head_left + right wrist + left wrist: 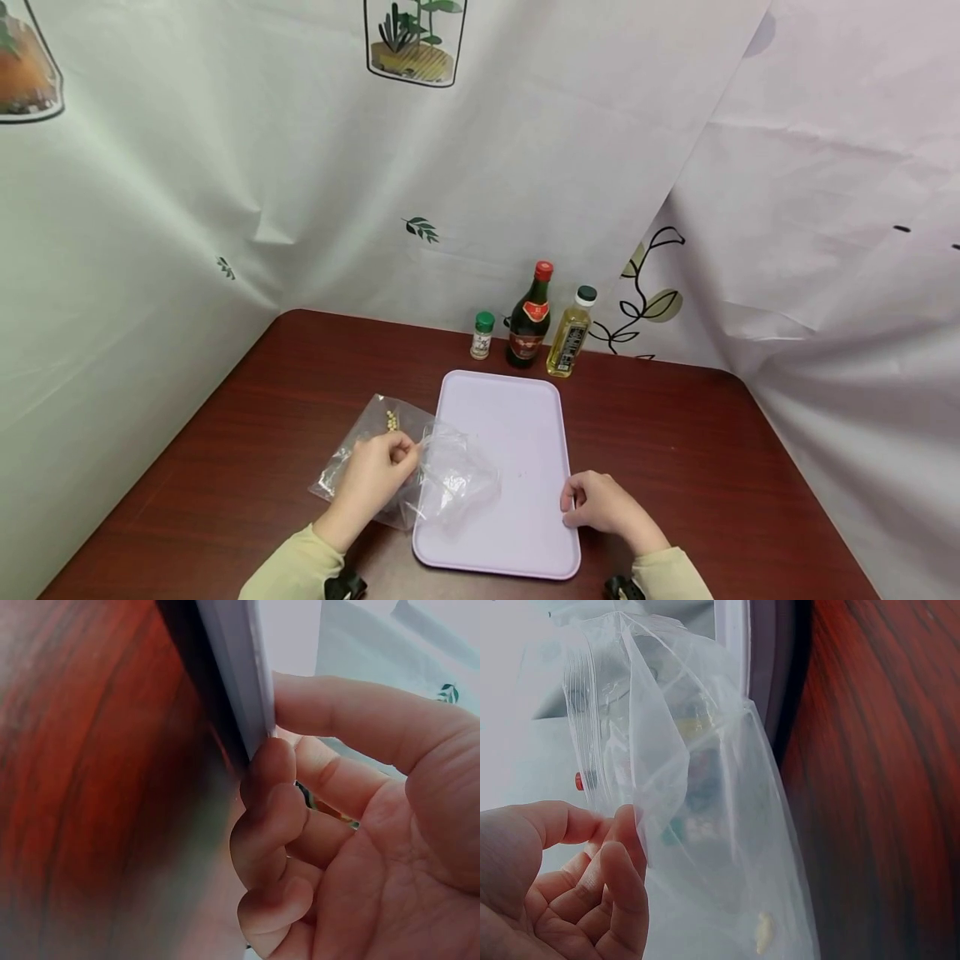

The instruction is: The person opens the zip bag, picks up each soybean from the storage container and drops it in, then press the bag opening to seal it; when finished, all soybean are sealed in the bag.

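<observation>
My left hand (378, 471) pinches a clear plastic bag (720, 787) between thumb and fingertips. The bag lies partly on the table and partly over the left side of a pale lilac tray (517, 425). Small yellowish pieces (392, 419) show in the bag's far part, though I cannot tell their kind. Ridged lines like a zip seal run along one edge of the bag in the left wrist view. On the tray's right edge, near its front corner, my right hand (603, 508) grips the rim (251, 675) between thumb and curled fingers.
Behind the tray stand a small green-capped shaker (482, 336), a dark bottle with a red cap (529, 321) and a bottle of yellow liquid (572, 335). The dark red wooden table (675, 442) meets a white printed cloth (322, 167) at the back and sides.
</observation>
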Action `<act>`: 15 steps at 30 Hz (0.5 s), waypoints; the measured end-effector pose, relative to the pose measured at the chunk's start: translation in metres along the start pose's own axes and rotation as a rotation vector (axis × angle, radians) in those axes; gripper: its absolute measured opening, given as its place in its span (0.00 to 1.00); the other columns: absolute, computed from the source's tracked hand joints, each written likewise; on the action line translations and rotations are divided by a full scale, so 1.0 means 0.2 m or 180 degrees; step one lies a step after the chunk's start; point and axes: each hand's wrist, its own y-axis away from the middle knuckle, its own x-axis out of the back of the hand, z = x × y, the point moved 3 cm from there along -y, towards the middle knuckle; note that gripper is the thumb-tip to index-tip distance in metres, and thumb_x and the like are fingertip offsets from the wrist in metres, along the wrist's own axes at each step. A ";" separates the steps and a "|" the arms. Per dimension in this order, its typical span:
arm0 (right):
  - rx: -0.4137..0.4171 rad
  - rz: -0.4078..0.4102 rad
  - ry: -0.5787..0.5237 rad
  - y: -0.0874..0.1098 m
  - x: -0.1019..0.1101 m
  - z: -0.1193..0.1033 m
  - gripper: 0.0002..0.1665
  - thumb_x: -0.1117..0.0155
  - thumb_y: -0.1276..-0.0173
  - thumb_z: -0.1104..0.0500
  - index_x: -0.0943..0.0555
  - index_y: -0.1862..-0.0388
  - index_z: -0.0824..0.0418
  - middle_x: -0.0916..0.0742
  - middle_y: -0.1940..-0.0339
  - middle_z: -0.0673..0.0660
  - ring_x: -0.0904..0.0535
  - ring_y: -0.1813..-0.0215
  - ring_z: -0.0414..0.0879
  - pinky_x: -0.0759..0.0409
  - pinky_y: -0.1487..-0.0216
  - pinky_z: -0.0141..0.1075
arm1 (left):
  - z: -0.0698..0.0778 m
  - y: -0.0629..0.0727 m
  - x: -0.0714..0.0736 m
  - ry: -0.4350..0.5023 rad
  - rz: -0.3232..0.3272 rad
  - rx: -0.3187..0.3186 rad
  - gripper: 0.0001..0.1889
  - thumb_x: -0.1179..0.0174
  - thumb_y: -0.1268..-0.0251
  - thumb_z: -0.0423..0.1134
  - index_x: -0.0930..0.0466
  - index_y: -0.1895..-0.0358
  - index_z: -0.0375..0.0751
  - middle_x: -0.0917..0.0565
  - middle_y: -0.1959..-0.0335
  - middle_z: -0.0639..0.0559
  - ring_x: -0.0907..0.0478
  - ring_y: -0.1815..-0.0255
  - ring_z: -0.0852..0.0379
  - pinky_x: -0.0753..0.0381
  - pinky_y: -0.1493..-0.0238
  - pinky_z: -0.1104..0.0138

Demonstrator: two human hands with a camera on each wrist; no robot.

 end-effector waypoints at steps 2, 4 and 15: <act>-0.0015 0.0014 0.0010 0.00 0.00 0.00 0.10 0.30 0.59 0.67 0.23 0.81 0.57 0.28 0.86 0.46 0.35 0.82 0.36 0.37 0.79 0.31 | 0.00 0.00 0.00 0.0012 -0.0006 0.0001 0.11 0.36 0.44 0.34 0.23 0.82 0.47 0.29 0.91 0.65 0.35 0.88 0.71 0.36 0.82 0.73; -0.0034 0.0028 0.0013 0.00 -0.01 0.00 0.10 0.30 0.59 0.67 0.23 0.81 0.57 0.28 0.86 0.46 0.35 0.81 0.36 0.37 0.79 0.31 | 0.00 0.00 0.00 0.0009 -0.0011 0.0001 0.11 0.37 0.44 0.34 0.23 0.82 0.47 0.29 0.91 0.65 0.36 0.88 0.71 0.36 0.82 0.73; -0.0181 0.0132 -0.0040 -0.02 -0.01 -0.01 0.09 0.27 0.54 0.63 0.21 0.83 0.56 0.23 0.85 0.44 0.31 0.80 0.38 0.33 0.77 0.31 | 0.00 0.00 0.00 -0.0008 -0.0033 0.0019 0.11 0.37 0.43 0.35 0.23 0.82 0.47 0.29 0.91 0.65 0.36 0.89 0.71 0.37 0.82 0.73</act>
